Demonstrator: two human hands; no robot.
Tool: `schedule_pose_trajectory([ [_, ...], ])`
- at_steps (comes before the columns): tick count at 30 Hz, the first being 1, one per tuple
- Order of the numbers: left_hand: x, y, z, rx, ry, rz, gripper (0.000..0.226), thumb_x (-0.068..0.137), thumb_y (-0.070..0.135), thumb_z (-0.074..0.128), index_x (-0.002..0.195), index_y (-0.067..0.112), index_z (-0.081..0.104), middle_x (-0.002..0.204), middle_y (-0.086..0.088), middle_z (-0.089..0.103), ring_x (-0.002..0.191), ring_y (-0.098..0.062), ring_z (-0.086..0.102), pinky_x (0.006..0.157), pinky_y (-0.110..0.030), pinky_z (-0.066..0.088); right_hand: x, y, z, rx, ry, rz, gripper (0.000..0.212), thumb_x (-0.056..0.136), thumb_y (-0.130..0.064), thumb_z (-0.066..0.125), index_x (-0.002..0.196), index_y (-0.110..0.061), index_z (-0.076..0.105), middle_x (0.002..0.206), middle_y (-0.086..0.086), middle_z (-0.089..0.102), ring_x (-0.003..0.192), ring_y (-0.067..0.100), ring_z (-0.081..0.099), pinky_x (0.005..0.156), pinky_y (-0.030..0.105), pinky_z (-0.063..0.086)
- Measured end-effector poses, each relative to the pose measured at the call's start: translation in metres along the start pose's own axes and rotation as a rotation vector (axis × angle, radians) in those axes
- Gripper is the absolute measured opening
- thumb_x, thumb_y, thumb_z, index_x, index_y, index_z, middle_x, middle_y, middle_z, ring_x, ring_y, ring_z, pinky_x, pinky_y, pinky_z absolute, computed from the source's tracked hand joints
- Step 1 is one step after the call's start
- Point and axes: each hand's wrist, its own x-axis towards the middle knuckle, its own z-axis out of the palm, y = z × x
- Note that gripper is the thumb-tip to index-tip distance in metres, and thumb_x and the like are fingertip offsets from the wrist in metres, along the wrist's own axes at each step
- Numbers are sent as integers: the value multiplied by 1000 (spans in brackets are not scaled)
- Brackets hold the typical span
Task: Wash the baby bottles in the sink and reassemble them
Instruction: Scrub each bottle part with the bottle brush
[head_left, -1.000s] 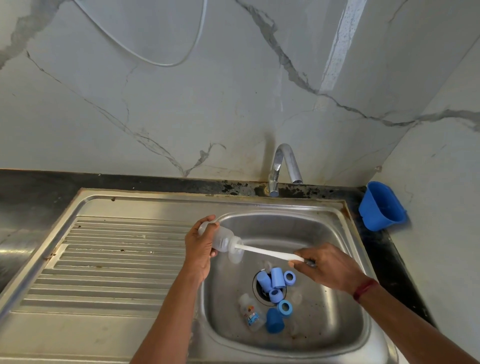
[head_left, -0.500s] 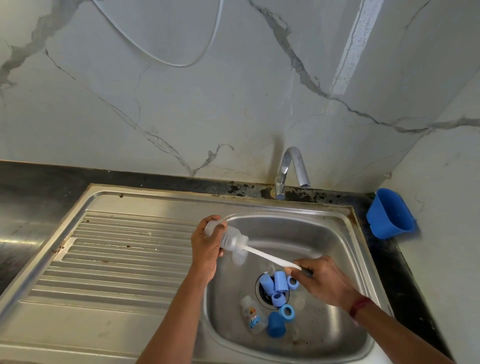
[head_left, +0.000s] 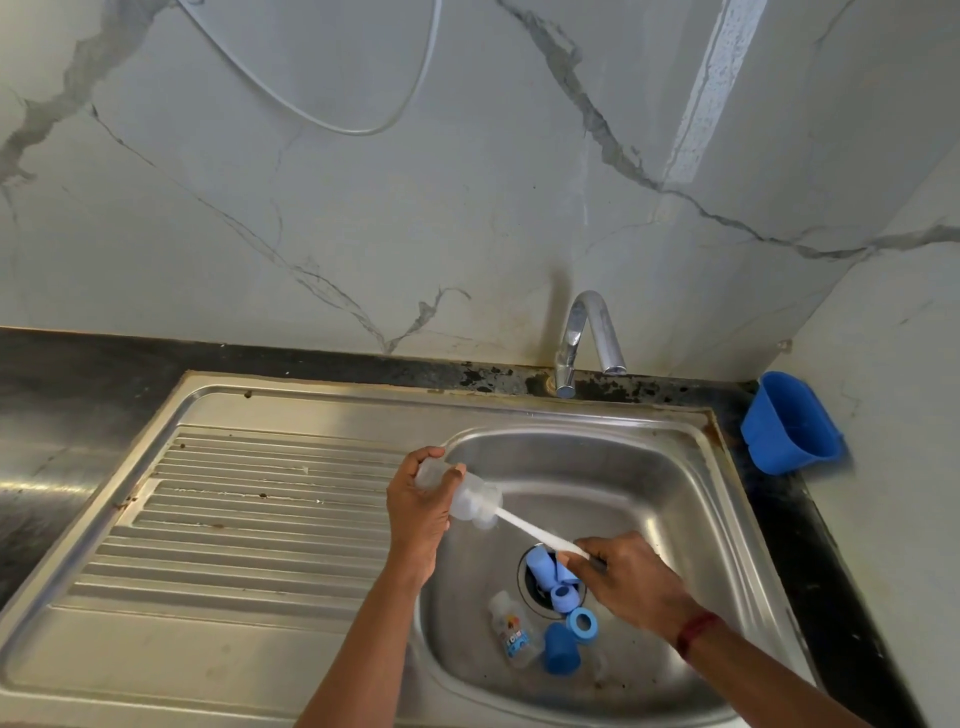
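Note:
My left hand (head_left: 418, 512) grips a clear baby bottle (head_left: 467, 493) on its side over the left rim of the sink basin (head_left: 649, 467). My right hand (head_left: 631, 584) holds the white handle of a bottle brush (head_left: 535, 532); the brush head sits inside the bottle's mouth. On the basin floor lie a second clear bottle (head_left: 511, 631) with a printed label, several blue caps and rings (head_left: 563, 597) around the drain, and a blue cap (head_left: 561, 656) in front.
The chrome tap (head_left: 587, 338) stands behind the basin, with no water running. A ribbed steel drainboard (head_left: 234, 519) stretches to the left. A blue plastic tub (head_left: 789, 423) sits on the dark counter in the right corner. A white hose (head_left: 337, 119) hangs on the marble wall.
The view has tilted and shifted. My right hand has moved down and closer to the drain, drawing the brush handle with it. The left hand keeps its hold on the bottle.

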Motion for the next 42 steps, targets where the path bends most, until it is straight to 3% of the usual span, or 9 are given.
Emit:
schedule_pose_trajectory([
  [4,4,-2,-3,50,-37,-9,26,77,-1,79,92,18,69,79,11,67,65,-5,67,52,-29,57,0,1,-17,-142,-93,-68,35,96,-48,52,82,-20,66,56,-4,51,46,11,43,46,23,34],
  [12,11,4,2,-16,-171,-102,19,71,18,74,90,21,68,80,-1,64,64,-17,56,41,-23,34,-2,10,-30,-33,80,-211,57,92,-70,39,76,-22,65,51,-7,42,45,11,39,46,29,34],
  [19,8,7,7,-141,-42,-124,17,86,6,70,96,18,64,83,-4,62,64,-14,60,40,-22,38,-1,1,-8,39,206,-75,49,93,-50,55,61,-14,52,47,-8,36,44,11,32,44,22,27],
  [27,7,2,-13,121,-25,14,21,78,4,78,88,20,68,83,5,66,69,-11,63,59,-38,58,-1,-9,-7,48,-66,36,47,95,-40,59,56,-16,49,46,-7,40,44,10,33,48,25,30],
  [30,4,14,-17,117,-67,35,20,80,1,74,90,17,68,87,6,65,68,-8,61,51,-28,53,-8,-15,-14,93,-111,4,47,95,-38,61,60,-8,53,49,-6,38,45,9,31,48,27,27],
  [34,3,20,-24,72,-73,-38,17,82,3,71,94,15,70,87,3,63,68,-15,58,44,-25,43,-22,-20,-14,111,-74,-115,43,95,-32,63,54,-31,50,48,-12,41,44,9,33,47,22,25],
  [38,6,26,-22,12,-99,-52,19,83,1,69,100,9,69,85,-1,60,64,-16,55,41,-21,40,-25,-18,-18,182,41,-120,40,94,-27,65,56,-22,55,48,-11,36,45,7,30,48,20,26],
  [40,8,31,-16,-8,-87,-40,20,83,1,69,99,11,69,83,-3,60,62,-16,54,40,-21,38,-23,-18,-22,211,81,-111,46,94,-24,66,51,-33,51,46,-13,36,45,6,31,49,18,27],
  [42,9,34,-8,-12,-63,-24,19,83,2,68,96,16,69,81,-3,60,62,-16,53,40,-22,38,-21,-18,-24,269,102,-91,46,93,-35,64,50,-29,50,46,-13,36,46,6,31,49,18,27],
])
